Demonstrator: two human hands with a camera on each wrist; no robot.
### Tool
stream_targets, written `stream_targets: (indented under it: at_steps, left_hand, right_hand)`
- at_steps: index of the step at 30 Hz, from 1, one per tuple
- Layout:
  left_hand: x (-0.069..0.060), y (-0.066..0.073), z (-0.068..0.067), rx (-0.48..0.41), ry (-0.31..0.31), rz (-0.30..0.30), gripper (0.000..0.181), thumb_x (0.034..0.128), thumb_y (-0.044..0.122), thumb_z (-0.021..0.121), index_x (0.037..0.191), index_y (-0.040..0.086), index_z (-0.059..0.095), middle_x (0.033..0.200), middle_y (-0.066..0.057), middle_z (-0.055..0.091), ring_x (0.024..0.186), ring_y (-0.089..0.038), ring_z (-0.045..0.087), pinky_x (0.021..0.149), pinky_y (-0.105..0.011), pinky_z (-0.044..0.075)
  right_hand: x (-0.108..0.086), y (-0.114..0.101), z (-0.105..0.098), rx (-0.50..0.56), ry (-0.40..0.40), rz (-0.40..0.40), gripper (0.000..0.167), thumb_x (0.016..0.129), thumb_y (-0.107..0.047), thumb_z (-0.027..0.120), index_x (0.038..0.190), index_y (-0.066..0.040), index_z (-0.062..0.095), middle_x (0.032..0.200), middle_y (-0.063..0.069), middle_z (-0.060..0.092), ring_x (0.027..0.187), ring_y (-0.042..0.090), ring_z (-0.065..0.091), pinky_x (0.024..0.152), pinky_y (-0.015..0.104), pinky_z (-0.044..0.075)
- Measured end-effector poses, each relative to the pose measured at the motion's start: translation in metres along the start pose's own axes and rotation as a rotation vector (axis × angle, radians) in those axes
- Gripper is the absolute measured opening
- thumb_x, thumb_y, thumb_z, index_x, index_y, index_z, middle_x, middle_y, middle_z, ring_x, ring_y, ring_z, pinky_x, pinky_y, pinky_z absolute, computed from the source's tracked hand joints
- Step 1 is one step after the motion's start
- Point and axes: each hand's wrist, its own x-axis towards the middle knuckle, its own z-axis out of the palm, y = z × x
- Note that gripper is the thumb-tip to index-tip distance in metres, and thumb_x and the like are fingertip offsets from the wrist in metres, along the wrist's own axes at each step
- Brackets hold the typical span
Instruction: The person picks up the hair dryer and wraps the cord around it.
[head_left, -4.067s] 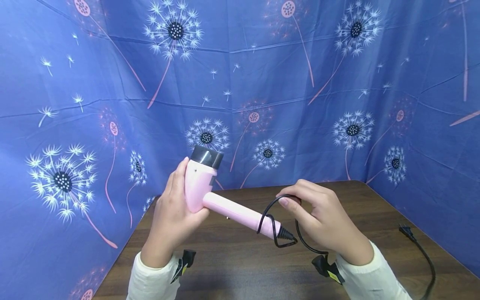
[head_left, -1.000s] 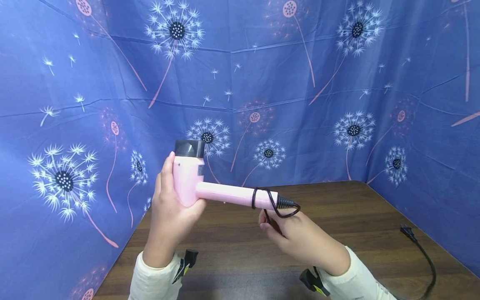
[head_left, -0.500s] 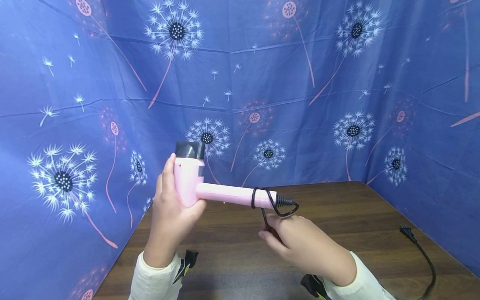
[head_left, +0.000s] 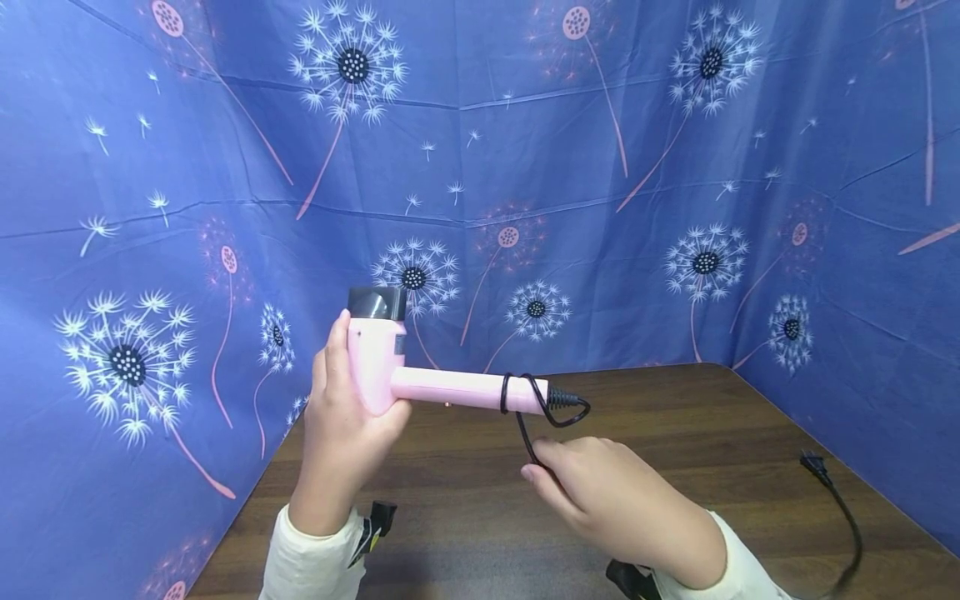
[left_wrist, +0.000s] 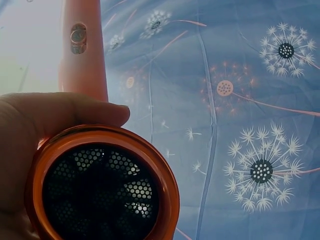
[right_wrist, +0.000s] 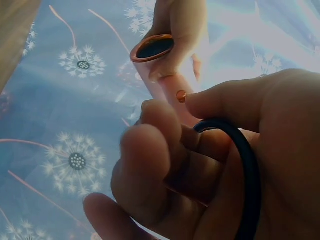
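Note:
My left hand (head_left: 341,442) grips the body of a pink hair dryer (head_left: 375,358) and holds it up over the table, black nozzle upward and handle pointing right. In the left wrist view, the thumb lies along the rim of the round rear grille (left_wrist: 100,190), and a switch (left_wrist: 78,38) shows on the handle. The black power cord (head_left: 525,433) loops around the handle's end and runs down to my right hand (head_left: 615,500). That hand pinches the cord below the handle; in the right wrist view the cord (right_wrist: 245,170) passes across the palm.
A brown wooden table (head_left: 465,533) lies beneath both hands. The two-pin plug (head_left: 812,461) rests near its right edge, with cord trailing toward the front. A blue curtain (head_left: 562,167) with dandelion print hangs around the back and sides.
The hair dryer has swung from a downward slant to nearly level and moved slightly left. My right hand has moved left and down, from above the cord loop to below the handle, drawing the cord downward.

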Motion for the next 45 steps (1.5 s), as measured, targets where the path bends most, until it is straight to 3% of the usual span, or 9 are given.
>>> stream_targets:
  at_steps: [20,26,31,37,45]
  left_hand:
    - [-0.001,-0.003,0.002,0.075,0.009,0.063,0.121,0.0591,0.014,0.087,0.164,0.022,0.028,0.139,-0.021,0.053,0.102,-0.041,0.061,0.075,-0.06,0.052]
    - [0.0,-0.002,0.002,0.093,0.037,0.115,0.118,0.0589,0.016,0.085,0.164,0.022,0.03,0.14,-0.019,0.054,0.102,-0.041,0.061,0.072,-0.059,0.052]
    - [0.001,0.0,-0.001,0.096,0.055,0.153,0.117,0.0583,0.014,0.084,0.163,0.021,0.033,0.142,-0.018,0.054,0.101,-0.041,0.062,0.069,-0.058,0.051]
    - [0.001,0.002,-0.003,0.091,0.046,0.166,0.117,0.0581,0.014,0.085,0.163,0.023,0.033,0.143,-0.018,0.053,0.1,-0.04,0.062,0.07,-0.058,0.052]
    - [0.001,0.002,-0.003,0.097,0.035,0.195,0.116,0.0581,0.015,0.086,0.162,0.024,0.035,0.145,-0.016,0.053,0.1,-0.039,0.063,0.068,-0.056,0.051]
  right_hand:
    - [0.001,0.0,-0.007,0.037,0.126,-0.079,0.033,0.101,-0.024,0.064,0.077,-0.029,0.042,0.065,-0.023,0.023,0.056,-0.008,0.027,0.051,0.014,0.027]
    - [0.0,0.002,-0.011,0.042,0.155,-0.088,0.02,0.101,-0.023,0.065,0.086,-0.03,0.053,0.068,-0.024,0.028,0.057,-0.009,0.03,0.053,0.013,0.029]
    - [0.0,0.005,-0.014,0.058,0.228,-0.114,0.013,0.097,-0.02,0.07,0.092,-0.028,0.062,0.071,-0.024,0.039,0.059,-0.009,0.035,0.055,0.01,0.031]
    - [0.001,0.009,-0.016,0.08,0.282,-0.142,0.013,0.094,-0.018,0.073,0.093,-0.026,0.064,0.073,-0.022,0.047,0.06,-0.009,0.036,0.055,0.009,0.032]
    - [0.002,0.013,-0.017,0.08,0.295,-0.153,0.009,0.096,-0.021,0.072,0.097,-0.026,0.066,0.075,-0.022,0.052,0.062,-0.009,0.039,0.057,0.01,0.035]
